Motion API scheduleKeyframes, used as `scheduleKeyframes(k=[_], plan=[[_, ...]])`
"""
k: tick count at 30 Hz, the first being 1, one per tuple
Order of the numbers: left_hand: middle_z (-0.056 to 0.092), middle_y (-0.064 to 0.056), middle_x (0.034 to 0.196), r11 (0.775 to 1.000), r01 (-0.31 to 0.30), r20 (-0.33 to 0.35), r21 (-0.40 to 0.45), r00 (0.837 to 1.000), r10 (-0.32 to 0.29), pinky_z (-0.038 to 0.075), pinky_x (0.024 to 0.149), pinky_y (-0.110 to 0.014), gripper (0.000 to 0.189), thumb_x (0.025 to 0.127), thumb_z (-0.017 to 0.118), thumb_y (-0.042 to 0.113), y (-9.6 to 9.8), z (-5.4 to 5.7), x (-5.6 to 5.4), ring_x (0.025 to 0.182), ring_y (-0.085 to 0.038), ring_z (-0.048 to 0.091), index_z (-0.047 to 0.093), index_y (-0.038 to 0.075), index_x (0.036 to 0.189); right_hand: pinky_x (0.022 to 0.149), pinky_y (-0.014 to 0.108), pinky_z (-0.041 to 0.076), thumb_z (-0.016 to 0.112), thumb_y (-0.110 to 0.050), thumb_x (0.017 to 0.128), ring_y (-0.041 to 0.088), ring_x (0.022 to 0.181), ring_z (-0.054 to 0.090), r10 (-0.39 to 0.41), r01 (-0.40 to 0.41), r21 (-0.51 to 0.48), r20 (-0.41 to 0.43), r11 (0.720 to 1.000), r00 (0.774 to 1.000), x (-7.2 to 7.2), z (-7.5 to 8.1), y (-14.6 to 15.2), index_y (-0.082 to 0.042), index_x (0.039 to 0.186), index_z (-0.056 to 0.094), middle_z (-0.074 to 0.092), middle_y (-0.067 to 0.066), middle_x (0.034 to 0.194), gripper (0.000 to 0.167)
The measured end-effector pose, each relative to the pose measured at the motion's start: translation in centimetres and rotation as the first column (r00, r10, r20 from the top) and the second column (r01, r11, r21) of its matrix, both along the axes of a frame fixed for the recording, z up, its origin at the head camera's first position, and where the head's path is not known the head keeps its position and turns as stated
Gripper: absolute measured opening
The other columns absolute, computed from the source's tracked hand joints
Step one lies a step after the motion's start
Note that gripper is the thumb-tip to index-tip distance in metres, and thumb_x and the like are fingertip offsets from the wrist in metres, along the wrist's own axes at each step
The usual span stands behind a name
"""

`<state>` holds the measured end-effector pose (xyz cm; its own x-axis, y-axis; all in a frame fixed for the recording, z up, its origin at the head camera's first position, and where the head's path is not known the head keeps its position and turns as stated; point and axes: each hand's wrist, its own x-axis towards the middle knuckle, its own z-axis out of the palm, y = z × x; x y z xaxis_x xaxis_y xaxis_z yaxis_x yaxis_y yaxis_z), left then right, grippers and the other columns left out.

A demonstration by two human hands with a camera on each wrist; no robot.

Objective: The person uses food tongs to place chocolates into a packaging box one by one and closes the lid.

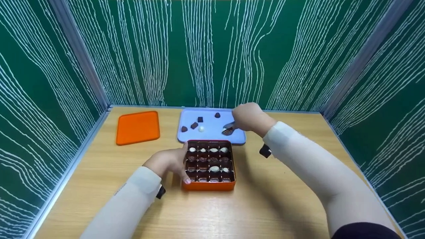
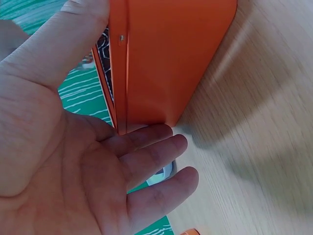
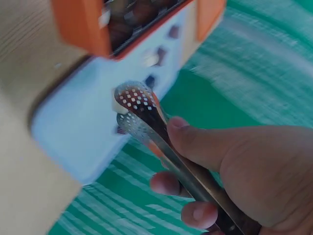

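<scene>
Metal tongs (image 1: 228, 129) are in the right hand (image 1: 250, 116), which pinches them between thumb and fingers, with the tips pointing down over the right part of a pale blue tray (image 1: 212, 135). A white piece (image 3: 119, 106) shows at the tips; whether they grip it, I cannot tell. Left of the tongs, four dark chocolates (image 1: 200, 119) and one white chocolate (image 1: 201, 129) lie on the tray. Nearer the person, just in front of the tray, stands an open orange box (image 1: 209, 187), divided into four rows of four compartments, some containing pale or dark pieces. The left hand (image 1: 170, 161) spreads wide along the box's left side, touching it, its thumb at the near corner. A flat orange lid (image 1: 137, 128) lies on the desk (image 1: 206, 215), left of the tray.
</scene>
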<state>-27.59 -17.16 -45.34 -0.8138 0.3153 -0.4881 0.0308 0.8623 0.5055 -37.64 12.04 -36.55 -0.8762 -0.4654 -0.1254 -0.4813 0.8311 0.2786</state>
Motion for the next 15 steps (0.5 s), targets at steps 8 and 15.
scheduleKeyframes(k=[8, 15], plan=[[0.017, -0.021, 0.189, 1.0, -0.022, 0.009, -0.011, 1.0, 0.022, 0.021, 0.144, -0.063, 0.172, 0.068, 0.11, 0.036, -0.1, 0.2, 0.1, 0.174, -0.044, 0.027, -0.019, 0.017, 0.18, 0.054, 0.031, 0.05, 0.079, -0.062, 0.102, 0.014, 0.06, 0.051, 0.208, -0.208, -0.001, 0.005, 0.978, 0.978, 6.5, 2.9, -2.7, -0.016, 0.074, 0.072, 0.058, -0.006, 0.065, 0.054], [0.023, -0.026, 0.186, 1.0, 0.023, -0.032, -0.004, 0.999, -0.024, 0.025, 0.144, -0.059, 0.169, 0.071, 0.11, 0.034, 0.1, -0.1, -0.1, 0.172, -0.044, 0.032, -0.018, 0.009, 0.18, 0.057, 0.03, 0.053, 0.085, -0.053, 0.1, 0.013, 0.06, 0.054, 0.299, -0.303, 0.052, 0.071, 0.952, 0.952, 9.9, 2.6, -5.5, -0.014, 0.083, 0.077, 0.064, -0.005, 0.069, 0.043]])
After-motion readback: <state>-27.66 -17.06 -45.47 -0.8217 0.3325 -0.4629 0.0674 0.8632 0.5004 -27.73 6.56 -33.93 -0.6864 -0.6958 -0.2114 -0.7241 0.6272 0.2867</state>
